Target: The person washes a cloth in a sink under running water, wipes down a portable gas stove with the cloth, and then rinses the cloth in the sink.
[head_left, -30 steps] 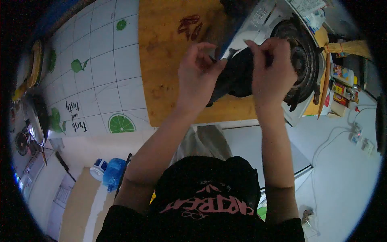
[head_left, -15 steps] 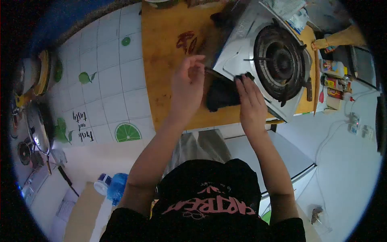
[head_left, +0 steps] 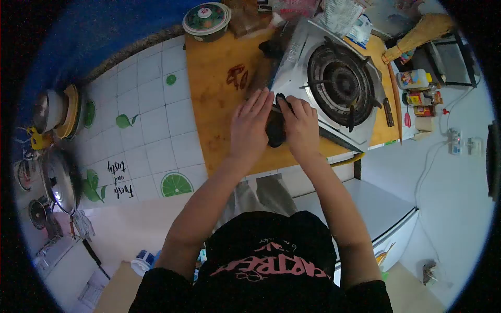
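Note:
A bunched black cloth [head_left: 275, 130] lies on the wooden board beside the near left corner of the gas stove [head_left: 295, 73]. My left hand [head_left: 250, 128] is at the cloth's left side, fingers close together and pointing away from me, closed against it; its thumb is hidden. From the right, my right hand [head_left: 302, 128] grips the cloth, fingers bent over its upper end. The round burner [head_left: 342, 83] sits just beyond my right hand, with nothing on it.
Several dried red chillies [head_left: 237, 76] lie on the wooden board [head_left: 209, 99]. A lidded bowl [head_left: 207, 21] stands at its far edge. Right of the stove are a knife handle [head_left: 388, 112], a brush [head_left: 417, 39] and bottles [head_left: 415, 79]. A lidded pan [head_left: 60, 180] is at the left.
My left hand has come down onto the cloth. Both hands are closer together, and the cloth between them is bunched narrower. The camera view has shifted.

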Available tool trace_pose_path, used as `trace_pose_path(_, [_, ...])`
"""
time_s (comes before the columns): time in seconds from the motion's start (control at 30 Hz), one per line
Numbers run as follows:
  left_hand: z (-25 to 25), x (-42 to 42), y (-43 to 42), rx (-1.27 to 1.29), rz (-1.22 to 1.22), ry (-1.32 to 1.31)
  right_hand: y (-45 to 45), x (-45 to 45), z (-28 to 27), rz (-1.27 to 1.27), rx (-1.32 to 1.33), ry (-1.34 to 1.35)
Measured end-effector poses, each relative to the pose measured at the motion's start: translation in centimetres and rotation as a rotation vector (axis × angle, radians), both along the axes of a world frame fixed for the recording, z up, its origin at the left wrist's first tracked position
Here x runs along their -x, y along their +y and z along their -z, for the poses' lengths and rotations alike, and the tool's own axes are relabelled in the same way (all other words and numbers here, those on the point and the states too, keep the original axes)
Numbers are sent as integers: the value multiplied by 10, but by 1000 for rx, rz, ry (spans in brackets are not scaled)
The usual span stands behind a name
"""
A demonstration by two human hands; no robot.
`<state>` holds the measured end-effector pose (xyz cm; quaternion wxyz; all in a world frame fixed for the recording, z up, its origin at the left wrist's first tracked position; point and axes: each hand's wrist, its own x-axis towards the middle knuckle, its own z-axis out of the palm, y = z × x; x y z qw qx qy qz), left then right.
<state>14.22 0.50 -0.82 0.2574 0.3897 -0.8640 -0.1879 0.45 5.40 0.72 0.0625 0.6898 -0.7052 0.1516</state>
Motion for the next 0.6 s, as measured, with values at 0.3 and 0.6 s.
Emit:
trace_pose_path(0.3, [6, -3, -3, 53, 16, -7, -3, 15, -7, -187, 6, -72])
trace_pose_path(0.6, [4, -4, 0, 60, 32, -63, 12, 23, -10, -128, -67, -20])
